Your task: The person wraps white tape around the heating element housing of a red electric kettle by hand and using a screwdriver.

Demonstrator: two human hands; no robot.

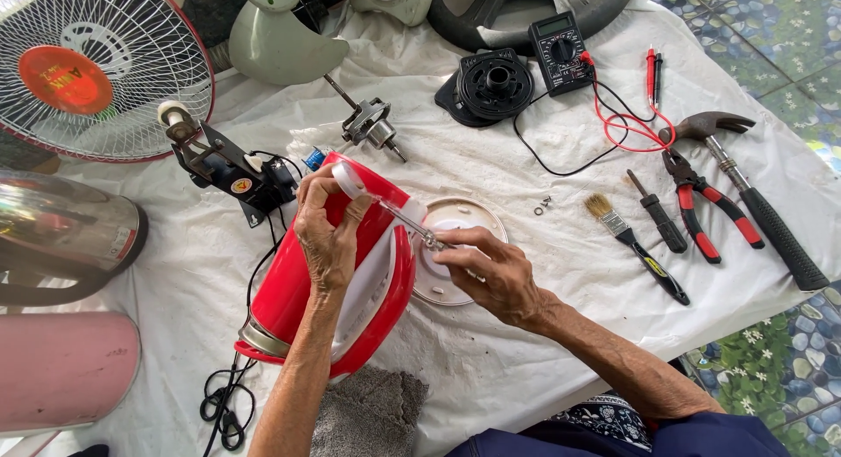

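Note:
A red and white appliance housing [298,282] lies on its side on the white cloth [543,273]. My left hand [328,233] grips its upper end, thumb and fingers around a white round part [349,178]. My right hand [486,273] holds a screwdriver with a clear handle [412,225], its shaft angled up-left toward the housing's top. Under my right hand sits a white round base plate [455,216].
To the right lie a paintbrush [632,247], a small dark screwdriver [661,220], red-handled pliers [705,212] and a hammer [753,203]. A multimeter [559,49] with red and black leads, a black round part [495,85], a fan motor [372,124] and a fan grille [88,67] sit behind. Small screws [543,205].

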